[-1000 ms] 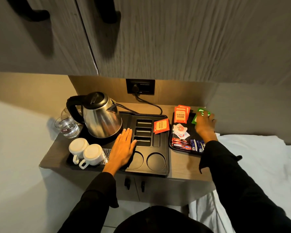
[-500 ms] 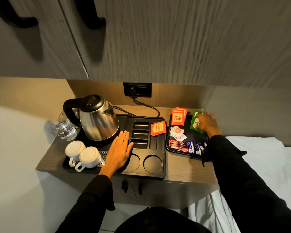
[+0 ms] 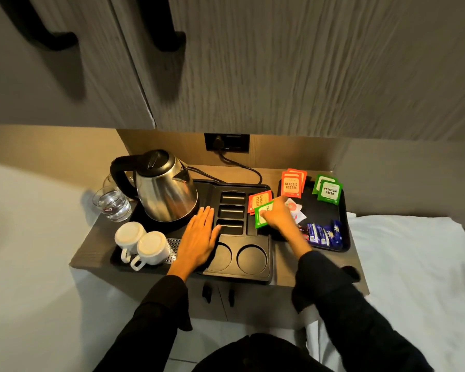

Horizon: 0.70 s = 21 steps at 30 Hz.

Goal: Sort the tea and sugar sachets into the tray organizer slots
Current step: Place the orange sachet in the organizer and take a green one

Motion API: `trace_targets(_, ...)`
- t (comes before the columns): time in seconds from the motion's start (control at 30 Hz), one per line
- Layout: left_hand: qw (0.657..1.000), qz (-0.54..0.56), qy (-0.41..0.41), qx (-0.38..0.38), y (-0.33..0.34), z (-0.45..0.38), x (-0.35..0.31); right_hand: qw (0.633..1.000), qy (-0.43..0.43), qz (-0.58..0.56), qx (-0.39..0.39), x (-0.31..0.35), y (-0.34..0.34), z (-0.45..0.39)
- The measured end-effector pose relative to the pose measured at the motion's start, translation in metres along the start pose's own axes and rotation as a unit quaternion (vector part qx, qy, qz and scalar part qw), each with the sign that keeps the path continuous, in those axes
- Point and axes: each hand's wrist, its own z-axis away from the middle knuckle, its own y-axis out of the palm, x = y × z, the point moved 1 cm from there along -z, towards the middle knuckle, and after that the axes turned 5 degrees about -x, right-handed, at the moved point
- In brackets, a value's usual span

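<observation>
Down on a small wooden counter (image 3: pixel 285 267), a person in black sleeves is working with both bare hands. Their left hand (image 3: pixel 199 238) is lying flat, fingers spread and holding nothing, on the black plastic tray organizer (image 3: pixel 253 275), its fingertips touching the nearest of three short slots. Their right hand (image 3: pixel 278 214) is pinching a green tea sachet (image 3: pixel 261 216) at the organizer's right edge, over the long narrow slot. An orange sachet marked Classic Assam (image 3: pixel 258 201) is lying just behind it, partly under it. To the right, a separate black serving tray (image 3: pixel 345 232) is holding a stack of orange Classic Assam sachets (image 3: pixel 291 185), a pair of green Premium Green sachets (image 3: pixel 329 190), a few white sachets (image 3: pixel 295 210) beside the right hand, and blue sachets (image 3: pixel 325 234) near the front. A steel electric kettle (image 3: pixel 164 189) is sitting on the organizer's left, with two upturned white cups (image 3: pixel 142 244) in front and a clear glass of water (image 3: pixel 113 205) beside it.
</observation>
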Motion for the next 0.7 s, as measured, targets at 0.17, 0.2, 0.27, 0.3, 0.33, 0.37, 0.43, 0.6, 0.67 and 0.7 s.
trace_targets(0.17,1.000,-0.002,-0.004,0.005,-0.003,0.001,0.000,0.980,-0.052,0.162,-0.107,0.003,0.047,0.018)
trace_targets(0.2,1.000,-0.001,-0.003,0.006,-0.003,0.001,0.000,0.972,-0.056,0.199,-0.108,0.004,0.050,0.021)
trace_targets(0.27,1.000,0.001,-0.002,0.007,-0.003,0.001,-0.001,0.960,-0.068,0.246,-0.119,0.004,0.049,0.023)
trace_targets(0.3,1.000,0.002,-0.002,0.007,-0.003,0.001,0.000,0.954,-0.075,0.258,-0.134,0.001,0.045,0.023)
trace_targets(0.33,1.000,0.006,-0.002,0.007,-0.002,0.001,0.000,0.948,-0.082,0.266,-0.158,-0.003,0.040,0.022)
trace_targets(0.37,1.000,0.009,-0.002,0.007,-0.002,0.001,0.001,0.941,-0.092,0.267,-0.188,-0.008,0.033,0.020)
trace_targets(0.43,1.000,0.013,-0.003,0.007,-0.002,0.000,0.001,0.927,-0.110,0.256,-0.253,-0.020,0.011,0.011)
trace_targets(0.6,1.000,0.015,-0.002,0.008,-0.001,0.000,0.001,0.937,-0.049,0.281,-0.204,-0.040,-0.035,-0.020)
trace_targets(0.67,1.000,0.016,-0.003,0.008,-0.001,0.000,0.001,0.946,-0.043,0.284,-0.147,-0.042,-0.041,-0.029)
trace_targets(0.7,1.000,0.015,-0.003,0.009,-0.001,0.000,0.002,0.952,-0.042,0.272,-0.132,-0.043,-0.043,-0.031)
